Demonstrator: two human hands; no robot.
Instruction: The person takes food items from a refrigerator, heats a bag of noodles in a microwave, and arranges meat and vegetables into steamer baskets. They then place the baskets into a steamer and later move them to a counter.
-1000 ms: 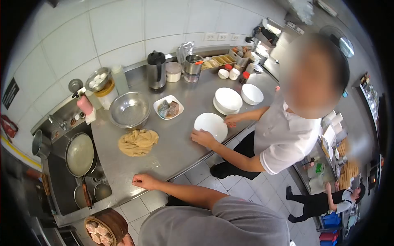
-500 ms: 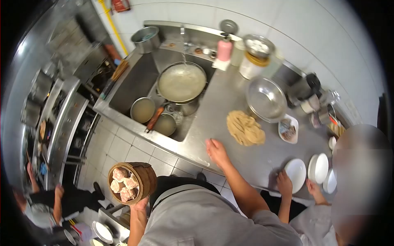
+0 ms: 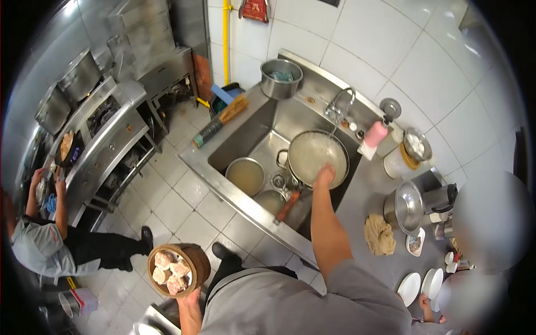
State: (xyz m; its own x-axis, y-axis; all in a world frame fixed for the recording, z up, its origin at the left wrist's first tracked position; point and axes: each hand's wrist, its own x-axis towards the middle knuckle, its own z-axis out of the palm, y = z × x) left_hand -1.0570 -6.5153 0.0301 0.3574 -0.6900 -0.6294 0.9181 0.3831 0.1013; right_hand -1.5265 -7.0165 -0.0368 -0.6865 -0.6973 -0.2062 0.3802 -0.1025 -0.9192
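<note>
My left hand (image 3: 191, 298) holds a round bamboo steamer (image 3: 195, 267) from below, at the lower left of the view. Several pale pink dumplings (image 3: 178, 268) sit in its open top. My right hand (image 3: 324, 176) is over the near edge of a large round pan (image 3: 310, 159) in the sink; its fingertips are at the cloudy water and hard to make out. Water runs from the faucet (image 3: 340, 107) into this pan. Beside it in the sink are a pot of cloudy water (image 3: 244, 176) and a wooden handle (image 3: 288, 206).
A co-worker (image 3: 42, 240) stands at the stove (image 3: 114, 139) on the left. Another person (image 3: 480, 296) is at the right, by white plates (image 3: 409, 289). The counter (image 3: 357, 206) bears a cloth (image 3: 379, 235), a metal bowl (image 3: 406, 207) and a pink bottle (image 3: 375, 135).
The view has turned toward the left. My right hand has moved from the counter's edge to the pan in the sink. The steamer is still in my left hand.
</note>
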